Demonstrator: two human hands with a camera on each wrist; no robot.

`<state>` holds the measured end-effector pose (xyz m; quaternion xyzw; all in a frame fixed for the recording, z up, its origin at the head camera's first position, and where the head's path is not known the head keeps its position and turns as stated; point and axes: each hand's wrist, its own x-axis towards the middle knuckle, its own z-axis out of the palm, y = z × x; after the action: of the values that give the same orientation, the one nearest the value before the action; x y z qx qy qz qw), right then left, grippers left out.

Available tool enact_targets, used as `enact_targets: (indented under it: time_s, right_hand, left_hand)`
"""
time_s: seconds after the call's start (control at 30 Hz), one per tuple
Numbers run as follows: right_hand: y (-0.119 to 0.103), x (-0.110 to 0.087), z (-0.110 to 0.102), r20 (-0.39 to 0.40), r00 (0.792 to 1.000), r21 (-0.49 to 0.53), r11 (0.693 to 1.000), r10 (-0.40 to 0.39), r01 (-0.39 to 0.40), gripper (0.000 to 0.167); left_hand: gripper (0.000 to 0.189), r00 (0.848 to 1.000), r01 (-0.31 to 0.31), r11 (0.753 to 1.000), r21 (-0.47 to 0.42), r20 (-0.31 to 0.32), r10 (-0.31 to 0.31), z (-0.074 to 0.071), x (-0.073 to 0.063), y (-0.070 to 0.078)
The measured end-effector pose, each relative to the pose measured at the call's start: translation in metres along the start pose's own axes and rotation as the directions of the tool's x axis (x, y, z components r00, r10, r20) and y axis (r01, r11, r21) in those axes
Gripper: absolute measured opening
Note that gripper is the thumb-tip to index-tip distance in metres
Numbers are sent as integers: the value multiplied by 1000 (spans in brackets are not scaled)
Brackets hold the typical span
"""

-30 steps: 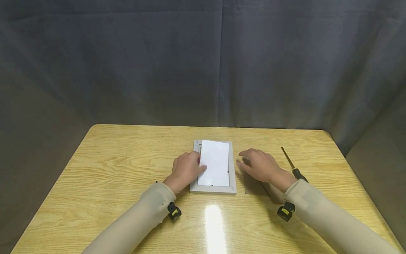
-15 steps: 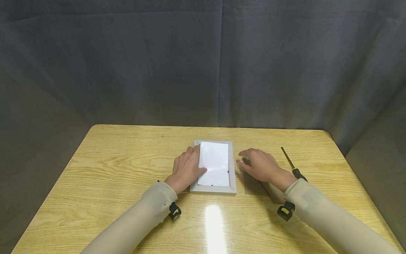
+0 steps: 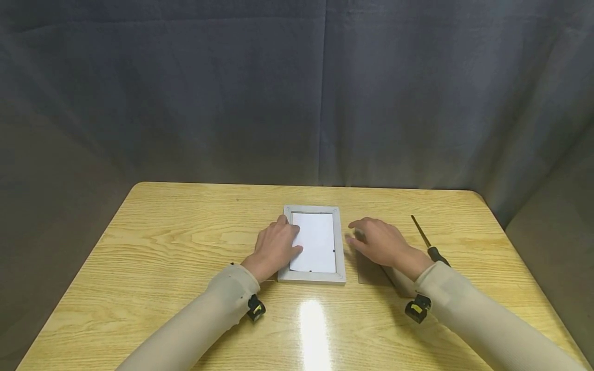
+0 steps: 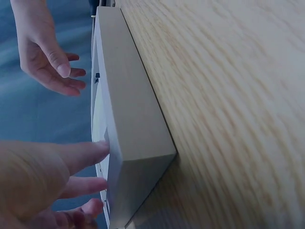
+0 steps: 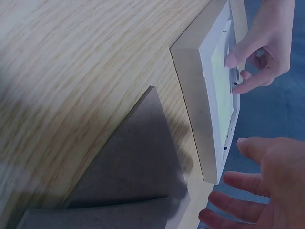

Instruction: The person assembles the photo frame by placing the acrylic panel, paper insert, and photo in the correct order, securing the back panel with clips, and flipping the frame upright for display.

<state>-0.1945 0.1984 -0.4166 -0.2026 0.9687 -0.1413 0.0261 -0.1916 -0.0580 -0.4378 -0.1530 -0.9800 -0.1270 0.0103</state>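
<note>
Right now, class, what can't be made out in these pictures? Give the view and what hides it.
Head view: part of the left edge of the white paper, under the left hand.
Head view: much of the grey-brown board, behind the right hand and sleeve.
Left wrist view: most of the white paper, behind the picture frame.
Right wrist view: part of the grey-brown board, cut off by the bottom edge.

The hands (image 3: 274, 247) (image 3: 381, 242) partly hide paper (image 3: 317, 242) and board (image 3: 370, 270).

A black-handled screwdriver (image 3: 433, 251) lies on the wood-grained bench (image 3: 185, 221), its shaft pointing toward the back edge. Behind hangs a dark grey, creased curtain (image 3: 209, 103).
</note>
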Motion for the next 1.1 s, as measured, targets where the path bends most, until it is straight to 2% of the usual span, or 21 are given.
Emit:
enact_targets:
  time_s: [0.1, 0.5, 0.67, 0.9, 1.1]
  right_hand:
    - [0, 0, 0, 2, 1000, -8, 1000, -4, 4, 39]
    - [2, -2, -1, -7, 1000, -25, 1000, -5, 5, 39]
    - [5, -5, 0, -8, 1000, -14, 1000, -3, 2, 40]
    - [10, -11, -3, -7, 1000, 1, 1000, -4, 4, 42]
    - [17, -16, -4, -16, 1000, 1, 1000, -1, 1, 39]
  left_hand:
    - [42, 1000, -17, 1000, 0, 24, 17, -1, -1, -1]
    - [77, 989, -44, 999, -29, 139, 47, -6, -7, -7]
    - [78, 985, -63, 997, -44, 155, 69, -8, -10, -8]
    - [78, 984, -52, 996, -73, 168, 64, -11, -13, -10]
    - [78, 982, -72, 996, -60, 172, 81, -12, -13, -11]
